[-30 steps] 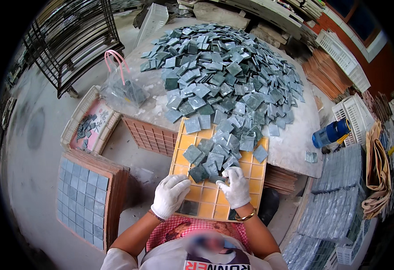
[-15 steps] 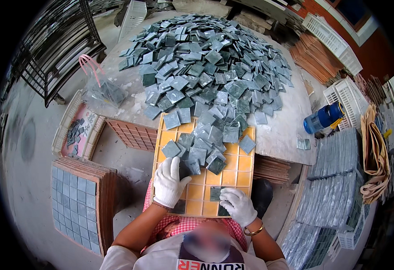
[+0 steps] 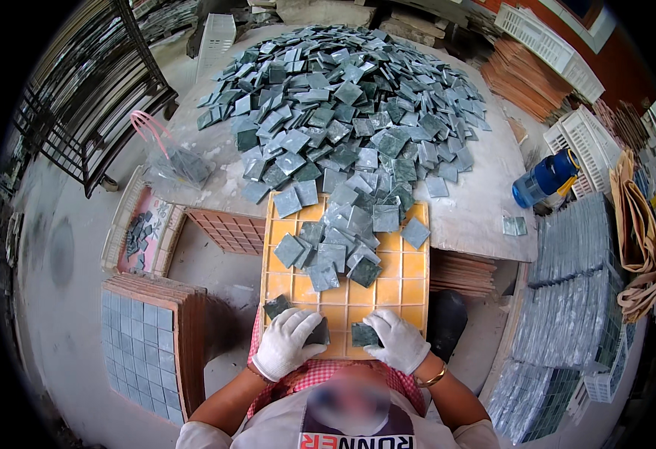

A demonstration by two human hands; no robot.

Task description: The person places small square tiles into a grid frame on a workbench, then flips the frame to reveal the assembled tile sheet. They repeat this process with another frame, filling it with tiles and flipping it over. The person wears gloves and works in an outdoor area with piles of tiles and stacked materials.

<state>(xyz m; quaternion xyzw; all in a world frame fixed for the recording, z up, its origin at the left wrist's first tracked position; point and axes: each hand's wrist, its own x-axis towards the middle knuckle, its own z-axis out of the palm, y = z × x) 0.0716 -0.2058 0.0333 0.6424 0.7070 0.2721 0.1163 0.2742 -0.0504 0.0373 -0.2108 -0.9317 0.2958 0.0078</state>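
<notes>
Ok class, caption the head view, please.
Gloved left hand and right hand touching tiles on a yellow gridded tray, tile heap beyond.

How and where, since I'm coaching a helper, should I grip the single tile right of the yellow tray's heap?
Probably pinch two opposite edges of the single tile with the right hand, coming from the near right. It looks thin, square and turned cornerwise; its right side is free, while the heap lies left.

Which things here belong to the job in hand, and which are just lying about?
Apparently job: heaped grey-green square tiles; yellow gridded rectangular tray; dark square tiles at the white-gloved left hand and right hand.

Apparently lying about: blue plastic bottle; clear plastic bag with pink handles.
</notes>
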